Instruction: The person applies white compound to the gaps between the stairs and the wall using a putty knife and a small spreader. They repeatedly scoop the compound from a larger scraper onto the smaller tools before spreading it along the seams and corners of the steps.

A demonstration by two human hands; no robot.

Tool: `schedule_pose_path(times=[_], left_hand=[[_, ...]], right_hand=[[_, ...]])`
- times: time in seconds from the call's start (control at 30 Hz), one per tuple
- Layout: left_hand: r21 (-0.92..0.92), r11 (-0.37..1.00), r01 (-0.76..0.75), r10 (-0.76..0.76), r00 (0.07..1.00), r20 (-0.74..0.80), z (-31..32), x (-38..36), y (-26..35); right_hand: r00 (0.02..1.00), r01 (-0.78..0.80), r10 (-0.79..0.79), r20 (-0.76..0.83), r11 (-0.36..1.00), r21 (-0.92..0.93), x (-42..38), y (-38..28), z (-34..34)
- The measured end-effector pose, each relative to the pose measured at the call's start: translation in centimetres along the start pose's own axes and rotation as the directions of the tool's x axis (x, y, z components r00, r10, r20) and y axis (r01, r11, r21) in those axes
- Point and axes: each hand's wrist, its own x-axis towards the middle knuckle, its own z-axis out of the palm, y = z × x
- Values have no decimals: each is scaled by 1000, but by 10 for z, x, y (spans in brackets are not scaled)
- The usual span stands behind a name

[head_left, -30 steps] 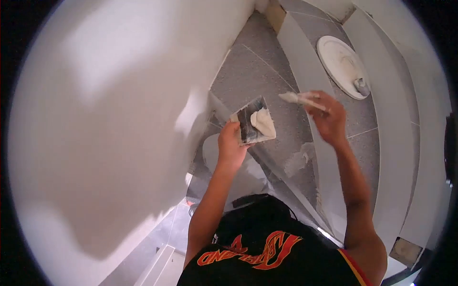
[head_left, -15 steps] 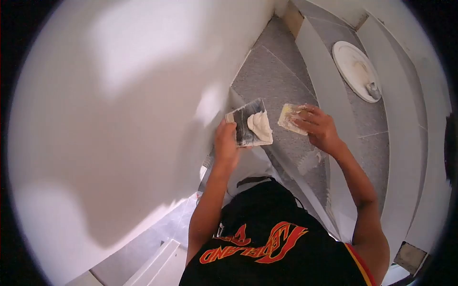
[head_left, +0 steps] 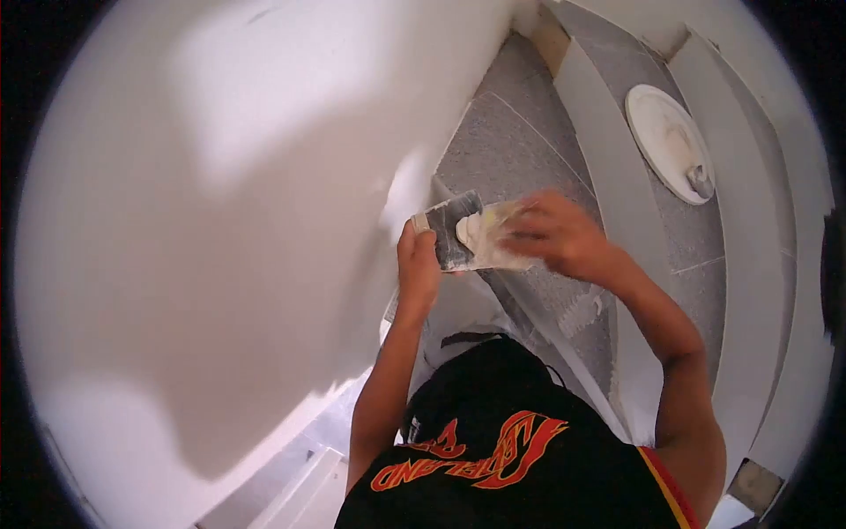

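My left hand (head_left: 416,264) grips a dark square metal plate (head_left: 446,231) that carries a lump of white putty (head_left: 471,231). My right hand (head_left: 555,234) holds a small putty knife (head_left: 499,214) whose pale blade lies over the putty on the plate. The blade and my right hand are blurred. Both hands are close together in front of my chest, beside a smooth white wall (head_left: 220,220) on the left.
Grey speckled stair treads (head_left: 520,141) with pale risers run down to the right. A round white lid or pan (head_left: 670,141) with putty smears lies on a lower step. A white putty blotch (head_left: 582,310) marks a tread below my right arm.
My right hand has moved left with the putty knife, from out over the stairs onto the putty on the plate. My left hand and the plate have stayed nearly still.
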Motion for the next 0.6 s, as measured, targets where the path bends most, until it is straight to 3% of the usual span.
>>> schedule_pose_path(times=[0.07, 0.13, 0.17, 0.23, 0.3, 0.43, 0.5, 0.6], left_hand=[[32, 999, 7, -6, 998, -57, 25, 39, -5], [73, 997, 14, -12, 999, -34, 51, 94, -22], [-20, 1000, 6, -7, 1000, -25, 61, 122, -36], [-106, 994, 10, -12, 1000, -21, 90, 168, -55], [-249, 940, 235, -259, 964, -66, 122, 215, -65], [-301, 904, 303, -318, 948, 1, 160, 314, -125], [-348, 854, 387, -421, 907, -25, 178, 353, -145], [-349, 843, 409, -461, 884, -79, 182, 412, -189]], right_hand=[[997, 68, -67, 43, 998, -21, 2, 58, -8], [986, -60, 65, 153, 998, -37, -14, 143, -13], [984, -98, 106, 140, 993, -60, -29, 195, -8], [817, -529, 556, 154, 829, -184, -59, 314, 22], [587, -754, 796, 149, 605, -257, -72, 426, 44], [460, -855, 886, -55, 425, -299, -87, 617, 100], [530, -795, 845, -68, 468, -387, -83, 698, 131], [534, -787, 830, -161, 418, -453, -71, 809, 183]])
